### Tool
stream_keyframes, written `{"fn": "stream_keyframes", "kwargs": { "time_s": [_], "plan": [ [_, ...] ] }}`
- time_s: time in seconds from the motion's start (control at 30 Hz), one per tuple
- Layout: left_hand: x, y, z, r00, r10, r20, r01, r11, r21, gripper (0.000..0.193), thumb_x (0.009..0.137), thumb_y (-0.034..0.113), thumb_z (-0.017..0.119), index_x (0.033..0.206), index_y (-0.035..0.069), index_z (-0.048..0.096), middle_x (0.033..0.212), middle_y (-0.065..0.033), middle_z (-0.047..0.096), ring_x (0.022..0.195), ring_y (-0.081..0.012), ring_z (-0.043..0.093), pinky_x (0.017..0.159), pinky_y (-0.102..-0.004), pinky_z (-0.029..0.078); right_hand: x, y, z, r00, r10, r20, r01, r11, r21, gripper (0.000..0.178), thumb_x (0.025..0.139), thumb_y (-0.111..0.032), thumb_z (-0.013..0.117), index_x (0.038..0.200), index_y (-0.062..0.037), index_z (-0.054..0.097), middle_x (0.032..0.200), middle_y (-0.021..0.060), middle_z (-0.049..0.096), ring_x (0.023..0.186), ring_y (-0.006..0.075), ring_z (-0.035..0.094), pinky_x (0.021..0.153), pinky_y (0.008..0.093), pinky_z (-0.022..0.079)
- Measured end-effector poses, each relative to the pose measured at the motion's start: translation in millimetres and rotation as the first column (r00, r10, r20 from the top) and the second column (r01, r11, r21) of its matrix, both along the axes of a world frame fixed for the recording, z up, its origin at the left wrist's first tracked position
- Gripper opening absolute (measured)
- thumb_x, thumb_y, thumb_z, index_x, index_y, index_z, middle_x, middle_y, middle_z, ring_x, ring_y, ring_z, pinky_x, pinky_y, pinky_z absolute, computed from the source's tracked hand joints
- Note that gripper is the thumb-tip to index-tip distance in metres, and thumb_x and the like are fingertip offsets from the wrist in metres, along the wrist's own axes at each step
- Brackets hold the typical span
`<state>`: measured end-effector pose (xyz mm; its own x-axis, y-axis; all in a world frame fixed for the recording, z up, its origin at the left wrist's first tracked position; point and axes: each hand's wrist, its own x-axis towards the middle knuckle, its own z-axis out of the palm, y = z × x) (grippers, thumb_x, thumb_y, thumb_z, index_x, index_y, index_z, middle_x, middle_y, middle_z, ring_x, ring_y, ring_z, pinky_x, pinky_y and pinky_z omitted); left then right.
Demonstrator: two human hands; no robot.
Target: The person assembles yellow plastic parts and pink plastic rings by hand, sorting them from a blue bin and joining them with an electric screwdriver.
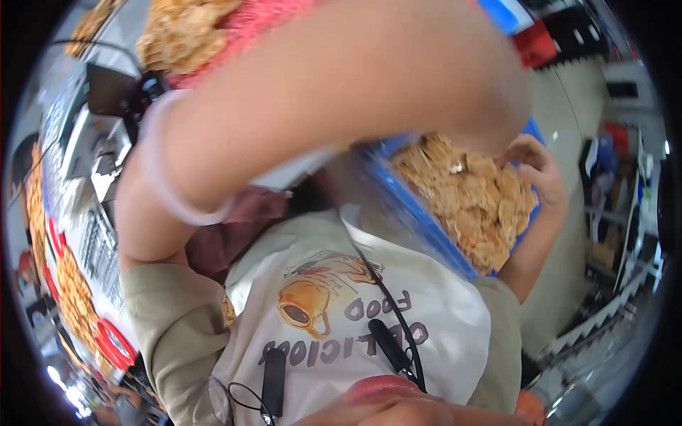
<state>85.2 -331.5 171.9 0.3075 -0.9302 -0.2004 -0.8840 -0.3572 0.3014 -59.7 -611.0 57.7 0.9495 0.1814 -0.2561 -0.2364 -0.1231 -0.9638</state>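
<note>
My left forearm, with a pale band around it, crosses the upper view from left to right, close and large. At its end, over the far part of a blue bin [455,264], my left hand [494,103] is a motion smear; its fingers cannot be made out. Flat tan pieces [469,206] fill the bin in a loose heap. Reaching in from the lower right, my right hand [543,170] is at the bin's right side. Its fingers curl over the edge of the heap; whatever they hold, if anything, is hidden.
At the upper left, more tan pieces [181,32] lie on a pink textured surface [257,20]. Red-rimmed trays [114,343] stand along the left side. A shelf rack [614,206] is at the far right, past the pale floor [558,263]. A black cable [383,284] hangs down my front.
</note>
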Motion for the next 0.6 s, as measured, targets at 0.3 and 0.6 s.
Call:
{"fn": "stream_keyframes", "kwargs": {
  "time_s": [0.3, 0.6],
  "plan": [
    [-78, -191, -284, 0.969, -0.108, -0.222, 0.148, 0.974, 0.171, 0.081, 0.072, 0.049, 0.068, 0.133, 0.005, 0.037, 0.129, -0.0203, 0.045, 0.117, -0.0380, 0.045, 0.092, -0.0462, 0.042, -114, -154, -207, 0.889, -0.318, 0.330, 0.419, 0.270, -0.867, 0.063, 0.073, -0.043, 0.072, 0.121, -0.0075, 0.054, 0.119, 0.0171, 0.054, 0.106, 0.0330, 0.053, 0.089, 0.0392, 0.043],
    [-87, -227, -386, 0.985, -0.041, -0.165, 0.046, 0.999, 0.027, 0.091, 0.061, 0.026, 0.081, 0.136, 0.011, 0.032, 0.137, -0.0156, 0.035, 0.127, -0.0337, 0.037, 0.095, -0.0519, 0.042, -23, -127, -254, 0.979, -0.168, 0.117, 0.158, 0.257, -0.953, 0.076, 0.065, -0.045, 0.076, 0.132, -0.0266, 0.044, 0.145, 0.0133, 0.032, 0.133, 0.0380, 0.026, 0.107, 0.0467, 0.027]
  ]
}}
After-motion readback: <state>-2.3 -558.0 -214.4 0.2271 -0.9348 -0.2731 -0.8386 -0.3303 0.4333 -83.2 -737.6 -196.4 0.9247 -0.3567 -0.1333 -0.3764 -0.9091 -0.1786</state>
